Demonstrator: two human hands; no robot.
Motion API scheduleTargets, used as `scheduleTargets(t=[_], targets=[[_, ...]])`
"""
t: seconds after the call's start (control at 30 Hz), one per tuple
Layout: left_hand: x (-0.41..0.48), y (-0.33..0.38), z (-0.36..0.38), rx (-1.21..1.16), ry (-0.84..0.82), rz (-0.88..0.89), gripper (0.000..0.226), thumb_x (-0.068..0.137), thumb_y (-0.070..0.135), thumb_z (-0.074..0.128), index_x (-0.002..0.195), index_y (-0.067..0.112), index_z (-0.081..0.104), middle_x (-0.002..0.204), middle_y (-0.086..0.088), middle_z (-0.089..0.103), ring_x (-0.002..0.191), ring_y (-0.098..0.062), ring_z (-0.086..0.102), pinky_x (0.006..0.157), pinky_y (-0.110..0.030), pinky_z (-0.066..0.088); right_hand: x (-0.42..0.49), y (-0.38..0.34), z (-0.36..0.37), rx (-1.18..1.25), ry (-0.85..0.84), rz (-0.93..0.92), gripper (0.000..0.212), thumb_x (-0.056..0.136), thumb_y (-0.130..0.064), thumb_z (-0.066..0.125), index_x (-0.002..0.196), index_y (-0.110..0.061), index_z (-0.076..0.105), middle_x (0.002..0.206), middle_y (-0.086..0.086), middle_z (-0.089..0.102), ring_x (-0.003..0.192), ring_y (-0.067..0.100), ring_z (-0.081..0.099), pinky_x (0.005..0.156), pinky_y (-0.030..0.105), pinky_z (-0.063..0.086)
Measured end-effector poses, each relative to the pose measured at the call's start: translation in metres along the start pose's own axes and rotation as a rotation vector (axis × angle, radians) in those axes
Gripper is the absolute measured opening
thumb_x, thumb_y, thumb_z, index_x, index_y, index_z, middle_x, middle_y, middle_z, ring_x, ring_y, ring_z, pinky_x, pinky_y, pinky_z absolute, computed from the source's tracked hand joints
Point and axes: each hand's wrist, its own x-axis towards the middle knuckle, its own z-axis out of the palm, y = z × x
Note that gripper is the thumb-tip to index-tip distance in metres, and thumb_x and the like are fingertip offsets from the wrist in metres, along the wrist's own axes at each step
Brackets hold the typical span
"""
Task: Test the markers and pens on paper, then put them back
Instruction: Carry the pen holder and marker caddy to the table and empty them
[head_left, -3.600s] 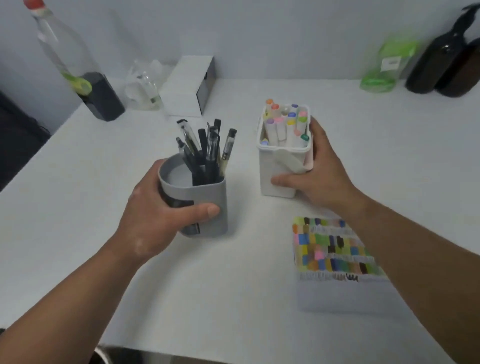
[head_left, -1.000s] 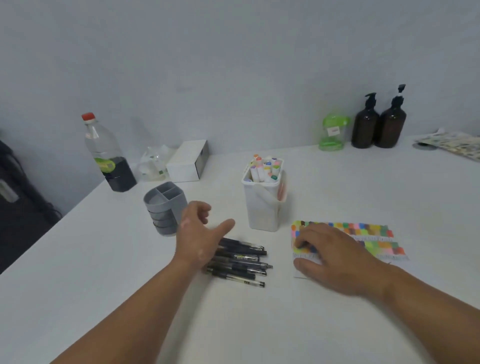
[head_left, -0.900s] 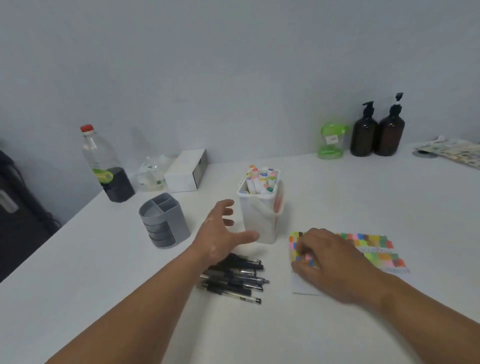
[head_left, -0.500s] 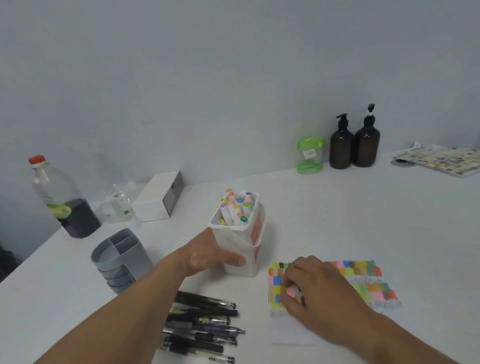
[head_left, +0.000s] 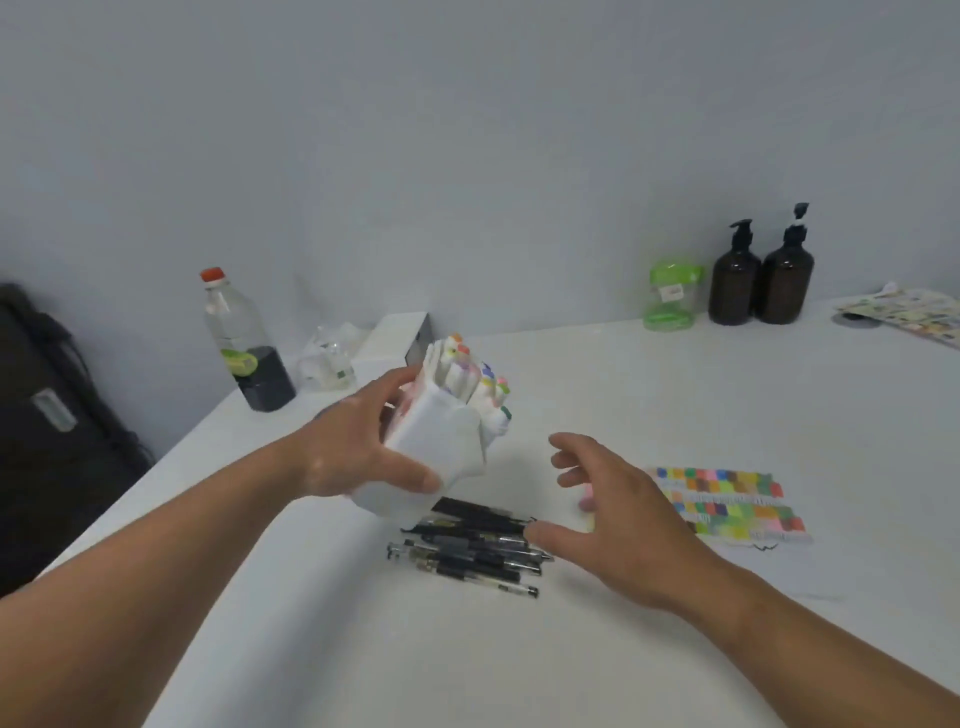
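Marker box (head_left: 441, 457), white, full of markers (head_left: 467, 374) w/ coloured caps, is held tilted off the table (head_left: 675, 395), caps leaning up and to the right, base just over the pens (head_left: 467, 556). L hand (head_left: 358, 452) grips it, thumb across the front, fingers round the far side. Pens, black, lie roughly parallel in a loose pile on the table. R hand (head_left: 618, 514) hovers over the pile's right end, fingers spread, holding nothing. Paper (head_left: 727, 504) w/ colour swatches lies flat just right of it. At the back: bottle (head_left: 244, 343) w/ red cap at left, green tub (head_left: 670, 299) and 2 brown pump bottles (head_left: 758, 280) at right.
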Motion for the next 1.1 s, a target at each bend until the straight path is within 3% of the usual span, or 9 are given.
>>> scheduleTargets(t=[0.07,0.17,0.3,0.47,0.57,0.73,0.93,1.1], targets=[[-0.031,-0.004,-0.014,0.312,0.001,0.018,0.12,0.041,0.062,0.092,0.14,0.056,0.024,0.121,0.028,0.046,0.107,-0.003,0.054,0.087,-0.022,0.048,-0.013,-0.019,0.015,0.111,-0.031,0.032,0.11,0.054,-0.075,0.074,0.15,-0.047,0.027,0.133,-0.03,0.047,0.116,-0.01,0.052,0.099,0.025,0.051],[-0.062,-0.006,-0.011,0.676,-0.066,0.078,0.128,0.042,0.064,0.086,0.15,0.043,0.02,0.125,0.018,0.038,0.109,-0.009,0.047,0.092,-0.025,0.046,-0.032,-0.04,0.043,0.134,-0.095,0.038,0.129,0.052,-0.071,0.081,0.158,-0.041,0.015,0.152,-0.02,0.039,0.131,-0.002,0.046,0.109,0.026,0.044],[-0.081,0.004,0.012,0.995,-0.106,0.147,0.127,0.048,0.063,0.079,0.152,0.039,0.01,0.13,0.008,0.036,0.112,-0.018,0.046,0.096,-0.031,0.046,-0.05,-0.051,0.077,0.084,-0.092,0.047,0.139,0.055,-0.064,0.086,0.162,-0.034,0.001,0.165,-0.017,0.02,0.147,0.007,0.031,0.119,0.032,0.034],[-0.078,0.023,0.033,1.343,-0.012,0.416,0.122,0.058,0.055,0.078,0.15,0.034,0.001,0.136,-0.006,0.032,0.122,-0.027,0.04,0.11,-0.045,0.032,-0.063,-0.045,0.092,-0.021,0.002,0.041,0.135,0.058,-0.062,0.081,0.161,-0.03,0.0,0.164,-0.014,0.016,0.151,0.01,0.024,0.119,0.038,0.035],[-0.078,0.021,0.028,1.402,0.006,0.437,0.122,0.063,0.054,0.078,0.152,0.034,-0.002,0.142,-0.008,0.028,0.129,-0.03,0.035,0.116,-0.046,0.024,-0.064,-0.04,0.093,-0.143,0.015,0.058,0.13,0.061,-0.068,0.073,0.161,-0.029,-0.002,0.168,-0.011,0.009,0.153,0.013,0.016,0.123,0.037,0.026],[-0.085,-0.003,0.013,1.345,-0.004,0.359,0.123,0.064,0.054,0.075,0.156,0.037,-0.005,0.154,-0.004,0.018,0.141,-0.03,0.023,0.12,-0.044,0.011,-0.056,-0.041,0.1,-0.416,-0.002,0.019,0.114,0.065,-0.077,0.053,0.159,-0.025,0.016,0.159,-0.003,0.031,0.146,0.022,0.028,0.122,0.046,0.024],[-0.077,-0.022,0.019,1.283,-0.019,0.36,0.12,0.063,0.056,0.071,0.157,0.033,0.0,0.145,0.001,0.033,0.13,-0.024,0.032,0.118,-0.041,0.019,-0.027,-0.059,0.12,-0.497,0.038,-0.069,0.083,0.069,-0.077,0.054,0.131,-0.022,0.047,0.124,-0.002,0.056,0.116,0.023,0.052,0.105,0.046,0.039],[-0.075,-0.052,-0.004,1.163,-0.002,0.225,0.121,0.055,0.06,0.072,0.155,0.036,0.009,0.145,0.006,0.036,0.128,-0.02,0.038,0.113,-0.034,0.028,-0.006,-0.047,0.108,-0.574,-0.049,-0.032,0.064,0.068,-0.058,0.059,0.121,-0.025,0.045,0.116,0.0,0.058,0.109,0.028,0.056,0.095,0.045,0.042]])
